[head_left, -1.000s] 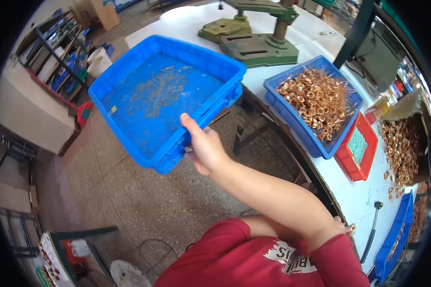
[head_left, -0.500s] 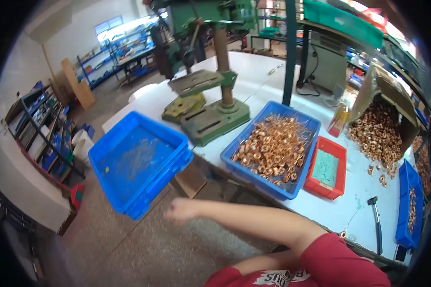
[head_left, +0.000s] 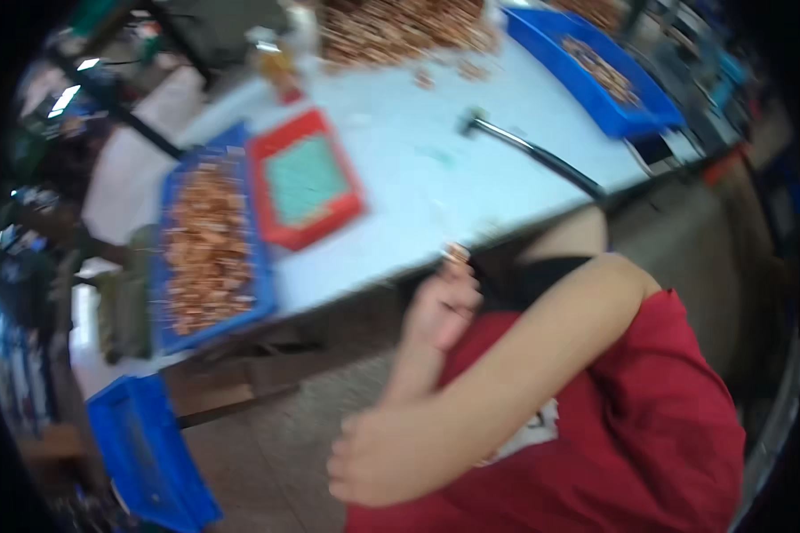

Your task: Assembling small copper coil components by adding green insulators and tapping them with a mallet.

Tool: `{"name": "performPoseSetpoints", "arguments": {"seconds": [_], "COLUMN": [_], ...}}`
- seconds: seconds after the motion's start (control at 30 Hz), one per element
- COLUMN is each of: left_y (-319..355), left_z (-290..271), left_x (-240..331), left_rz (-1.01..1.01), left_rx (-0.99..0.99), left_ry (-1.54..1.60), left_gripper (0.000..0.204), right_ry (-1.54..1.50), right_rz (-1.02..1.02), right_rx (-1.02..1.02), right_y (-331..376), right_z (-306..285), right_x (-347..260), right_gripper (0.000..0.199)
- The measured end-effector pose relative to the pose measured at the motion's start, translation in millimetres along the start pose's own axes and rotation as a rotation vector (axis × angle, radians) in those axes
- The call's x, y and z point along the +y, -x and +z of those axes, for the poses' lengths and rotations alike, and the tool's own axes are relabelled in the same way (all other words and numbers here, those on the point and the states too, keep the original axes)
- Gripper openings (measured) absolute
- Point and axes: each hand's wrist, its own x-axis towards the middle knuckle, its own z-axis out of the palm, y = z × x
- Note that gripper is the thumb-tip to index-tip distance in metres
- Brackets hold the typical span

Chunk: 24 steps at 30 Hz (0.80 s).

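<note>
My left hand point(head_left: 444, 306) is raised near the table's front edge, its fingers pinched on a small copper-coloured coil part point(head_left: 456, 252). My right forearm crosses in front of my body. At its end my right hand point(head_left: 378, 457) is low, left of my red shirt, with its fingers curled in; whatever they may hold is hidden. A hammer point(head_left: 533, 155) with a black handle lies on the white table point(head_left: 400, 195), beyond my left hand. Further left are a red tray point(head_left: 260, 169) with a pale green insert and a blue crate point(head_left: 267, 302) full of copper coil parts.
A blue crate point(head_left: 142, 444) sits low at the left, below the table's edge. Loose copper parts point(head_left: 400, 31) are heaped at the back. At the back right stands a blue bin point(head_left: 542, 44) with copper parts inside. A small bottle point(head_left: 274, 62) is near the red tray.
The view has swung to the right and is blurred. My right hand has drawn back from beside the blue crate toward my body. My left hand, hidden before, now shows with the coil part.
</note>
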Motion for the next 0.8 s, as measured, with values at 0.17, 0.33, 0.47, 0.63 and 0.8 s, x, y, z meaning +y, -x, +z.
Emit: {"name": "performPoseSetpoints", "arguments": {"seconds": [0.17,0.33,0.47,0.63,0.8], "left_y": [-25,-30,-27,-21,-29], "left_z": [-19,-7,-4,0,15], "left_x": [-47,-58,-58,-63,-54], "left_rz": [-0.035,0.003,0.031,0.047,0.035], "left_rx": [0.234,0.310,0.353,0.398,0.495], "left_ry": [-0.084,-0.166,-0.177,-0.094,-0.101], "left_gripper": [0.025,0.016,0.012,0.012,0.013], "right_ry": [-0.193,-0.052,0.144,0.452,0.662], "right_rz": [0.561,1.183,1.142,0.990,0.876], "right_rx": [0.429,0.652,0.551,0.450,0.255], "right_y": [164,249,267,261,258], "right_z": [-57,-77,-103,-102,-106], "right_x": [-6,23,82,150,190], "right_gripper": [0.003,0.007,0.010,0.010,0.013]}}
